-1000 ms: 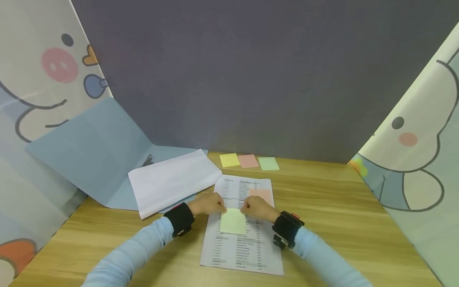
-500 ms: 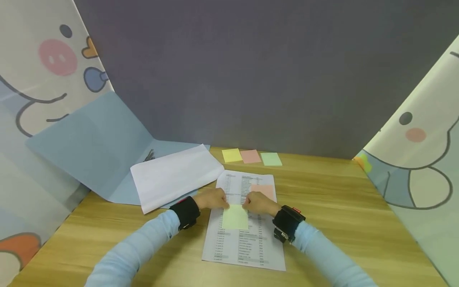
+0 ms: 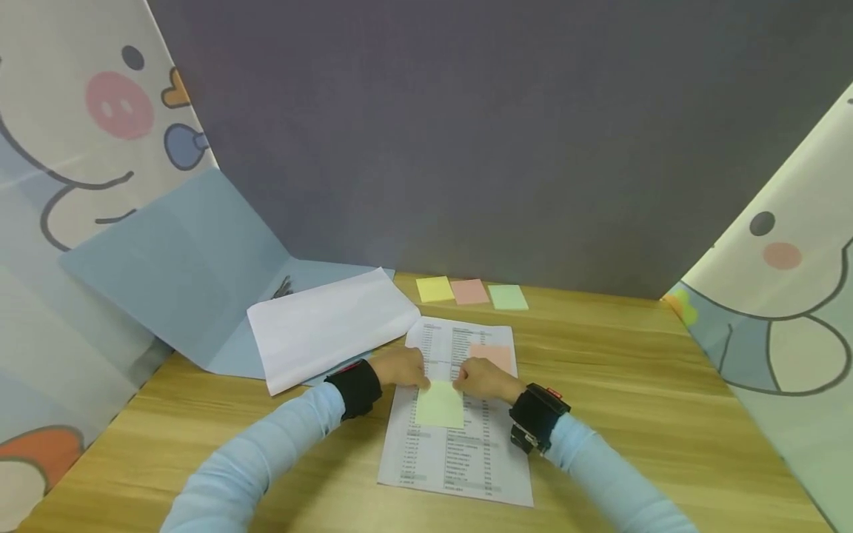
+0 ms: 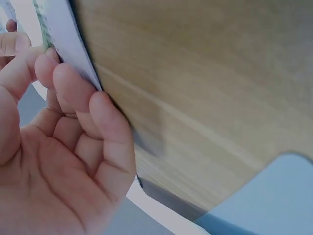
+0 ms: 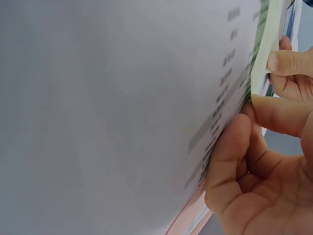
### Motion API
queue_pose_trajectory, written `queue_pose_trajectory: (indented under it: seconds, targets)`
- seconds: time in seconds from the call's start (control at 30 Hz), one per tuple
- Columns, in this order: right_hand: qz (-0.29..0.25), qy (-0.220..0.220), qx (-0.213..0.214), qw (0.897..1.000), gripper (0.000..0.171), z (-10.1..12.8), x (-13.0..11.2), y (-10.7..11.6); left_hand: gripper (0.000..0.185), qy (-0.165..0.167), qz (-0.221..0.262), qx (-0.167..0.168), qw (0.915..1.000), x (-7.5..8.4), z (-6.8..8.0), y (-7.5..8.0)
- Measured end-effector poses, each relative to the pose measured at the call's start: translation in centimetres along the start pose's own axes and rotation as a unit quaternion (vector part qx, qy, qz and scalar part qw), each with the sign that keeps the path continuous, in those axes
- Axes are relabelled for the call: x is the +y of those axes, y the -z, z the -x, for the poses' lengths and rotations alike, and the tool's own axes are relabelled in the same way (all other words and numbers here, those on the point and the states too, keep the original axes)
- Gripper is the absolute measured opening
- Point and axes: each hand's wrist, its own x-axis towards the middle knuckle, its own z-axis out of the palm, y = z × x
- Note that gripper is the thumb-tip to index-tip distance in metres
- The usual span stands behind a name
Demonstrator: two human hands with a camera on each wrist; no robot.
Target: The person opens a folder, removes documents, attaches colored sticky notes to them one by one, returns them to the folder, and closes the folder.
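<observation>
A printed sheet [image 3: 460, 459] lies on the wooden table [image 3: 633, 400]. On its middle lies a pale green sticky note [image 3: 440, 405], and a pink sticky note [image 3: 492, 357] is stuck higher up at the right. My left hand [image 3: 416, 377] holds the green note's top left corner. My right hand [image 3: 463, 382] pinches its top right corner. The right wrist view shows the green note's edge [image 5: 261, 54] lifted off the sheet [image 5: 122, 98] between thumb and finger. In the left wrist view, curled fingers [image 4: 73, 83] rest on the sheet's edge [image 4: 68, 34].
Yellow [image 3: 434, 289], pink [image 3: 469, 291] and green [image 3: 508, 297] sticky pads lie in a row at the table's back edge. A stack of white paper [image 3: 329, 327] rests on an open blue folder [image 3: 180, 266] at the left. Cartoon-printed panels stand at both sides.
Both hands have stayed at the top edge of the green note on the sheet. Only the head view has shifted slightly.
</observation>
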Motion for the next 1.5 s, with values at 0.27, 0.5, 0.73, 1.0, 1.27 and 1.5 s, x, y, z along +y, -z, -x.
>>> queue_pose_trajectory:
  seconds: [0.27, 0.5, 0.73, 1.0, 1.27, 1.5]
  targets:
    - [0.002, 0.011, 0.006, 1.000, 0.027, 0.0, -0.1, 0.1, 0.039, 0.029, -0.057, -0.010, 0.9979, 0.2, -0.2, 0.6]
    - [-0.001, 0.009, 0.004, 1.000, 0.025, 0.2, -0.2, 0.0, 0.044, -0.005, -0.029, -0.006, 0.9996, -0.4, 0.1, 0.7]
    - [-0.004, 0.007, 0.001, 1.000, 0.024, 0.1, 0.0, -0.1, 0.041, -0.007, -0.040, 0.006, 0.9992, -0.1, 0.3, 0.6]
    - [-0.003, 0.013, -0.001, 1.000, 0.024, 0.1, 0.1, 0.0, 0.032, 0.021, -0.036, -0.006, 0.9991, 0.1, 0.3, 0.8]
    - [-0.004, -0.004, -0.004, 1.000, 0.029, -0.4, -0.3, -0.2, 0.035, 0.031, -0.053, -0.012, 0.9980, 0.1, 0.1, 0.9]
    - [0.033, -0.102, 0.001, 0.994, 0.067, -1.1, -1.5, -0.9, 0.032, 0.017, -0.033, -0.026, 0.9990, 0.0, -0.1, 1.0]
